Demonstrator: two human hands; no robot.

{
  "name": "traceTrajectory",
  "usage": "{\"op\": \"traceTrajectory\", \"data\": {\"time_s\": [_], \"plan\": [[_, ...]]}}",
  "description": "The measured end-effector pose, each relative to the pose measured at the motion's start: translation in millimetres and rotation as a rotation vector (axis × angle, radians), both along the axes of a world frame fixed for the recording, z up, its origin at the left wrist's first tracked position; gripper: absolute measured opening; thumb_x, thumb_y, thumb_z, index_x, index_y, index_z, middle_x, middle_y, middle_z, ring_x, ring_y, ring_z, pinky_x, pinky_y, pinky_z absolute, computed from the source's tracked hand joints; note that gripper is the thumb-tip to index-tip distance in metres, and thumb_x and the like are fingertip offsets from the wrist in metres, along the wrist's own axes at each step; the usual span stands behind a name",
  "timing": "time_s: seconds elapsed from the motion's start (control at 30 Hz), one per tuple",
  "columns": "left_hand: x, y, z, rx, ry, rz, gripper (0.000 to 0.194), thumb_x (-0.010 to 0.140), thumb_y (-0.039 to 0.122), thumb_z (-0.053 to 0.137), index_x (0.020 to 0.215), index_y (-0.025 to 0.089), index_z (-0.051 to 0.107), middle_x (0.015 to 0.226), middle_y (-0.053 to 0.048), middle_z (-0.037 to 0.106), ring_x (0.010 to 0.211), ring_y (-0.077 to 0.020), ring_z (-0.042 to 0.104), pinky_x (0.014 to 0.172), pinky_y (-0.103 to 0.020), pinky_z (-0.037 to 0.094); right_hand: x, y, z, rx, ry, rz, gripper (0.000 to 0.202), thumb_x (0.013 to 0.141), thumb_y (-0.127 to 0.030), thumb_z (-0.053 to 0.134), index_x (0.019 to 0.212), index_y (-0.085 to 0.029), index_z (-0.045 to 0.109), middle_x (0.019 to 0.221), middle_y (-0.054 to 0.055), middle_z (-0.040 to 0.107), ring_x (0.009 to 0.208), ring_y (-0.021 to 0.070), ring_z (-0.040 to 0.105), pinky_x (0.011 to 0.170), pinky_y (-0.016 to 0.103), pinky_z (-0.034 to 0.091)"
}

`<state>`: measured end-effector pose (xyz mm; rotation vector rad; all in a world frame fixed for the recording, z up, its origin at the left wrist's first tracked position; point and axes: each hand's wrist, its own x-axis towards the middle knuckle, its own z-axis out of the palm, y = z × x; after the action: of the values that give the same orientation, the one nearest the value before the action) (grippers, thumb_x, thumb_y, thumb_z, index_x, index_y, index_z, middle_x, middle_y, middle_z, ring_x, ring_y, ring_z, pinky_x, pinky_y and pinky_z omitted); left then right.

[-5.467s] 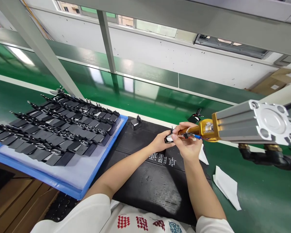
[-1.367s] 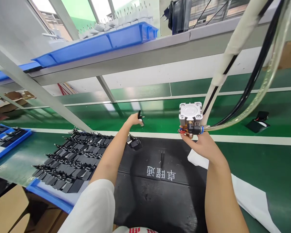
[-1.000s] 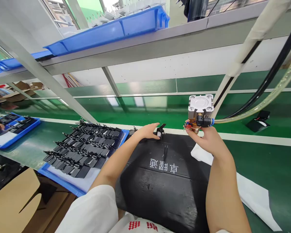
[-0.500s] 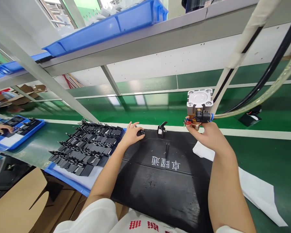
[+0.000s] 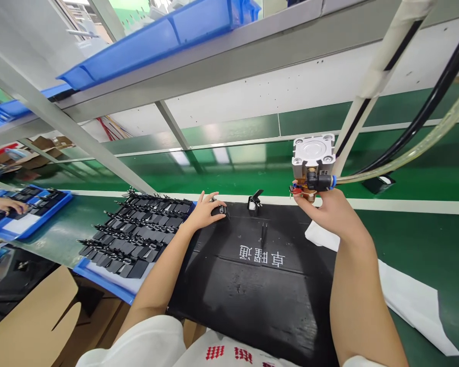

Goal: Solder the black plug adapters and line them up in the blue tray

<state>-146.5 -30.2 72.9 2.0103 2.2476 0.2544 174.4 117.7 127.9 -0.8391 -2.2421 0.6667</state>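
Observation:
My left hand (image 5: 205,213) pinches a small black adapter (image 5: 222,210) between thumb and fingers at the left rear of the black mat (image 5: 237,290). Part of that piece is hidden by the fingers. My right hand (image 5: 331,214) is wrapped round the lower part of an air-powered tool (image 5: 313,155) with a square silver cylinder and a hose fitting. Its lower end is mostly covered by my hand. On the mat's back edge, between my hands, stands another black adapter (image 5: 254,203) with a raised flap and a white inside.
Rows of black adapters (image 5: 137,229) fill a blue tray (image 5: 107,285) at left. A co-worker's hand (image 5: 11,205) is over another blue tray (image 5: 42,216). Hoses (image 5: 416,137) run right from the tool. White cloth (image 5: 413,300) lies at right; a shelf beam (image 5: 214,61) crosses above.
My left hand has shifted slightly left with the adapter, which now shows more of its face. My right hand keeps its hold. The co-worker's hand has moved right over its tray.

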Motion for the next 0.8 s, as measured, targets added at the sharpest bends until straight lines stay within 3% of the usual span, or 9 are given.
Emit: {"op": "traceTrajectory", "data": {"time_s": [0.23,0.47,0.8], "plan": [[-13.1,5.3,7.4,-0.101,0.063,-0.118,0.032,0.085,0.038,0.068,0.115,0.025,0.068,0.138,-0.011,0.059,0.146,-0.0255,0.036,0.125,-0.055,0.011,1.3,1.7,-0.8,-0.007,0.007,-0.011,0.017,0.084,-0.034,0.053,0.074,-0.023,0.060,0.073,0.005,0.068,0.077,0.0259,0.066,0.064,0.033,0.045],[-11.0,6.5,11.8,-0.138,0.104,-0.102,0.036,0.085,0.042,0.067,0.118,0.026,0.069,0.133,-0.010,0.063,0.146,-0.0264,0.035,0.124,-0.056,0.007,1.5,2.1,-2.4,-0.011,0.005,-0.019,0.016,0.085,-0.035,0.053,0.077,-0.023,0.061,0.073,0.005,0.067,0.077,0.0261,0.066,0.064,0.033,0.044],[-11.6,5.5,13.9,-0.166,0.014,-0.107,0.040,0.087,0.045,0.063,0.120,0.024,0.069,0.135,-0.014,0.060,0.149,-0.0285,0.030,0.123,-0.060,0.007,1.0,1.5,0.8,-0.016,-0.010,-0.028,0.021,0.083,-0.037,0.050,0.069,-0.021,0.054,0.070,0.006,0.065,0.072,0.0232,0.063,0.067,0.034,0.044]]}}
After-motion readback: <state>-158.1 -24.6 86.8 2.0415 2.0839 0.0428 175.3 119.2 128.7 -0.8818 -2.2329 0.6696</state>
